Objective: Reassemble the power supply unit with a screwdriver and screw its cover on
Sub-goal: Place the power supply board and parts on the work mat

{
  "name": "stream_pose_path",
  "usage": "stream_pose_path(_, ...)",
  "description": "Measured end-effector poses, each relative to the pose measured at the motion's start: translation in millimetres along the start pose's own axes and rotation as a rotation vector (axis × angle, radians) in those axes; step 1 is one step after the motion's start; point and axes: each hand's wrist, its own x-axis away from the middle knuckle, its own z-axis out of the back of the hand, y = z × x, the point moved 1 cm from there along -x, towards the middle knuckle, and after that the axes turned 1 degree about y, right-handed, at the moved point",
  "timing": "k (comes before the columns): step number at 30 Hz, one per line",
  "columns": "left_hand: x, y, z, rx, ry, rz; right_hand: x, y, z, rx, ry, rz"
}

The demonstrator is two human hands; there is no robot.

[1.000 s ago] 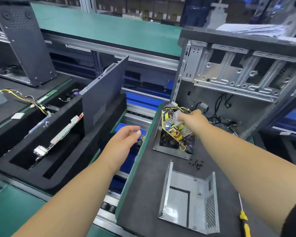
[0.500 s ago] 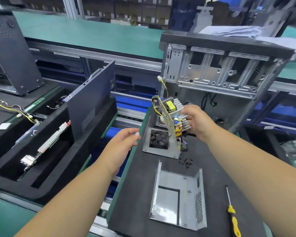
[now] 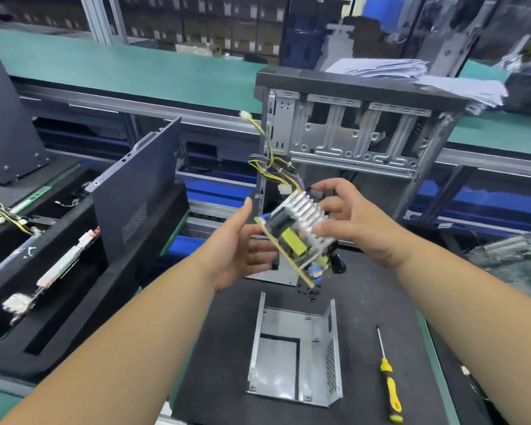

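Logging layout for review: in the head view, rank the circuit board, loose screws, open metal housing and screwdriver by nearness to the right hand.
1. Circuit board: gripped in the right hand.
2. Loose screws: below the board, on the mat.
3. Metal housing: nearer the person, centre.
4. Screwdriver: right of the housing.

Circuit board (image 3: pixel 292 244): yellowish laminate edge, ribbed bare-aluminium heat sink (image 3: pixel 304 210) with a dull shine, plastic-sheathed yellow wires (image 3: pixel 265 148). Open casing (image 3: pixel 292 360): thin sheet metal, pale grey, satin, one wall perforated. Screwdriver (image 3: pixel 387 381): bright steel shaft, glossy yellow-and-black plastic handle. Mat (image 3: pixel 215 348): black, matt, finely grained. Computer case (image 3: pixel 350 130): stamped galvanised-looking steel, matt black top. Side panel (image 3: pixel 135 191): dark, matt painted metal. Tray (image 3: pixel 74 308): black foam, matt. Paper stack (image 3: pixel 380 67): white sheets.
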Motion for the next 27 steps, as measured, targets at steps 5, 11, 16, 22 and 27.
stream_pose_path(5,-22,33,-13,0.008,0.06,-0.022,16,-1,-12,0.353,-0.098,0.025)
stream_pose_path(11,-43,37,-6,0.509,0.281,-0.131,39,13,-31,0.555,-0.166,0.056)
stream_pose_path(16,-47,26,-2,0.048,0.394,-0.223,45,23,-45,0.736,-0.226,0.147)
stream_pose_path(22,-55,0,12,-0.621,0.312,-0.23,53,43,-61,0.776,-0.288,0.096)
stream_pose_path(27,-67,-20,20,-0.488,0.353,-0.138,65,58,-75,0.786,-0.269,0.082)
